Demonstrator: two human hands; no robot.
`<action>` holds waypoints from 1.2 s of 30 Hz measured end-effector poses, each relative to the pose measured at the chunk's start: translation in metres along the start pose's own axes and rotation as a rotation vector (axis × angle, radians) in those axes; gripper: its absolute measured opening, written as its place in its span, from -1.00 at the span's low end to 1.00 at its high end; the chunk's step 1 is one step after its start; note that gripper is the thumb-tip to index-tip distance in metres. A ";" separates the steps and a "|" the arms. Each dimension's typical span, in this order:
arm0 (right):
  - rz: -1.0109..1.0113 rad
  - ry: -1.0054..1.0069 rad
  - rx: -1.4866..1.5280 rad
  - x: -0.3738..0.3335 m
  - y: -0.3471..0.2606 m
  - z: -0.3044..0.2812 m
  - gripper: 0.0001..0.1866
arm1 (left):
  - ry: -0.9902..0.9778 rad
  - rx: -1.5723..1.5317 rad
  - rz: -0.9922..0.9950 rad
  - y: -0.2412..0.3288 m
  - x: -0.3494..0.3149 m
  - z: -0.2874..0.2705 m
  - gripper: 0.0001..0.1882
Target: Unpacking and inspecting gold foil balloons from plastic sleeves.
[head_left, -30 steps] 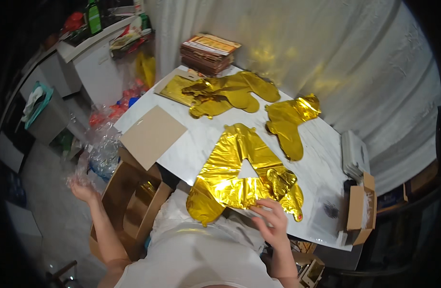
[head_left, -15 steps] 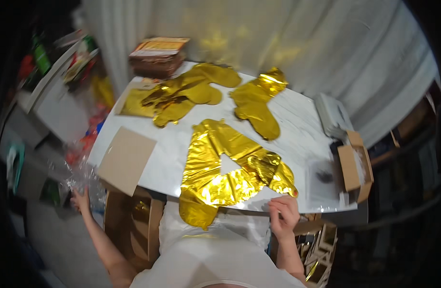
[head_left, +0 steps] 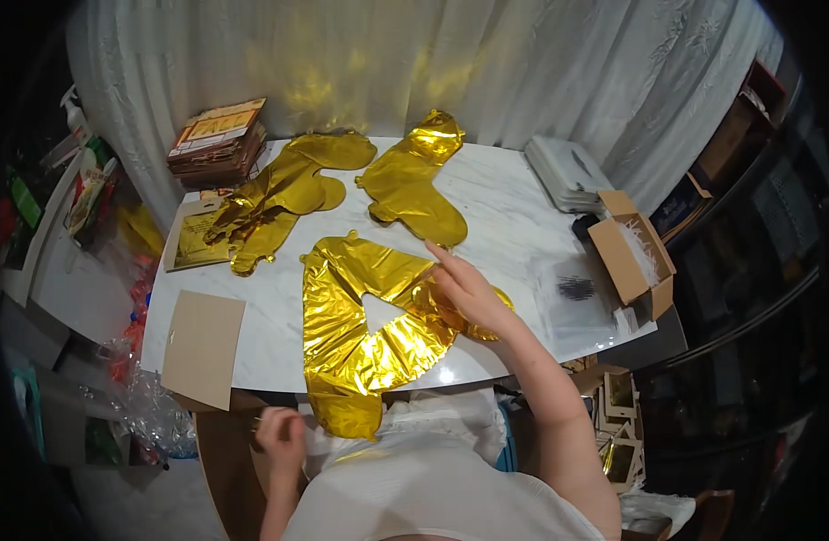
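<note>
On the marble table [head_left: 513, 216], near its front edge, my right hand [head_left: 464, 288] is resting on the gold foil balloon [head_left: 365, 334], a flat letter shape with a triangular hole. The fingers are lying released and spread over its crumpled right leg, pressing rather than gripping. My left hand [head_left: 281, 433] is hanging below the table edge, fingers curled loosely; whether it is gripping anything, I cannot tell.

Procedure, as I judge it: I am keeping the palm flat and smoothing outward along the leg, so the foil lies without creases. Nails should stay off the film, since foil probably punctures easily. The lower tip is overhanging the table edge, so the sheet may slide if pressed toward me.

Containers: an open cardboard box [head_left: 632, 257] is sitting at the right edge, holding what looks like white shredded paper. A second brown box [head_left: 218, 451] is standing below the table by my left hand; its contents are hidden.
</note>
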State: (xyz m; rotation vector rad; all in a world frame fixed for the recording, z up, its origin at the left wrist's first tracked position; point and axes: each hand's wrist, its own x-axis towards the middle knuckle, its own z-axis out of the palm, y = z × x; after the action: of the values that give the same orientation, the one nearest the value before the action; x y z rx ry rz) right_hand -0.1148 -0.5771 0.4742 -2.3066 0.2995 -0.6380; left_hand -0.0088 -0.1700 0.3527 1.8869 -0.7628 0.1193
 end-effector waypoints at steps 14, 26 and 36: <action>0.433 -0.234 -0.099 -0.035 0.041 -0.098 -0.53 | -0.344 -1.008 -0.569 0.003 -0.003 0.028 -0.45; -0.114 -0.007 -0.561 0.057 0.069 0.002 -0.32 | -0.215 -0.858 -0.659 0.037 0.003 0.041 -0.52; 0.190 -0.124 -0.691 0.135 0.079 0.029 -0.01 | -0.247 -0.793 -0.773 0.052 0.010 0.025 -0.68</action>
State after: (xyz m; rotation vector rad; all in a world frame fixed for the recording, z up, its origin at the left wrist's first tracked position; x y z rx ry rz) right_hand 0.0134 -0.6690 0.4495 -2.9022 0.7668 -0.3160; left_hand -0.0357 -0.2093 0.3867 1.3063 -0.1331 -0.7991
